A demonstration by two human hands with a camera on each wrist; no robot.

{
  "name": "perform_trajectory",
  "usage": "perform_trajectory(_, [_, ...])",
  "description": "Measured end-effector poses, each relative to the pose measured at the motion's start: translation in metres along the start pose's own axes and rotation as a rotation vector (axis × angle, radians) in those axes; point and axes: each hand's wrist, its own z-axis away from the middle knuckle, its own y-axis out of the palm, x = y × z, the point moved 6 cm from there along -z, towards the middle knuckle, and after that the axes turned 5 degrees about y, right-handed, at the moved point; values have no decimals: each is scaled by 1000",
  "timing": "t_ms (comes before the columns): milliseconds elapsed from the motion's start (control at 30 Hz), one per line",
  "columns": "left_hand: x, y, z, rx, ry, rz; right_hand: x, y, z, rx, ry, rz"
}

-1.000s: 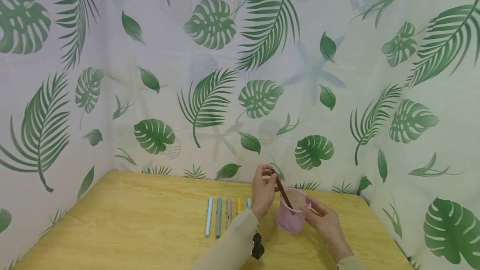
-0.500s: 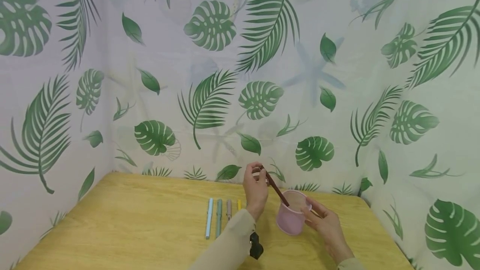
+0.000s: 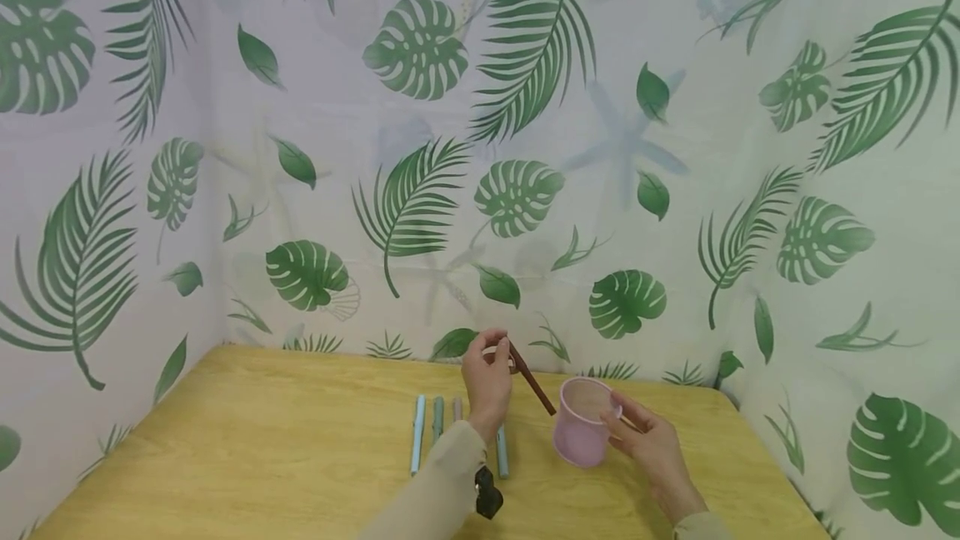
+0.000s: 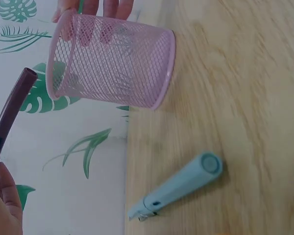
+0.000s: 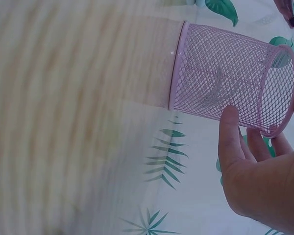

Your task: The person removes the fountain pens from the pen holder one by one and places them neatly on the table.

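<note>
My left hand pinches a dark maroon pen near its upper end. The pen slants down to the right, its lower tip beside the rim of a pink mesh pen cup and apart from it in the left wrist view. Upright on the table, the cup has my right hand at its right side. In the right wrist view, that hand's thumb and fingers hold the mesh wall near the rim. Below the left hand lies a light blue pen, also seen close up in the left wrist view.
Left of the left forearm lie a pale blue pen, a green pen and a mauve pen, partly covered by the sleeve. The wooden table meets a leaf-printed cloth behind and at the sides.
My left hand has moved left, drawing the maroon pen's lower end out of the cup to beside its rim. The right hand and cup have stayed in place.
</note>
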Motion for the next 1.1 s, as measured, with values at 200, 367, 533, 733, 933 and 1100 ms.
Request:
perform_trajectory(200, [6, -13, -5, 35, -38, -11, 0, 2, -2, 5, -5, 4])
perform_trajectory(367, [10, -23, -9, 87, -53, -34, 0, 0, -2, 2, -6, -4])
perform_trajectory(533, [13, -33, -12, 125, -99, -29, -1, 0, -1, 7, 1, -2])
perform_trajectory(733, [6, -46, -17, 148, -86, -21, 0, 2, -2, 11, 0, 10])
perform_trajectory(933, [4, -63, -24, 140, -107, 3, -1, 2, -4, 16, -3, -7])
perform_trajectory(1100, [8, -78, -25, 117, -118, 8, -1, 2, -1, 24, 0, -8])
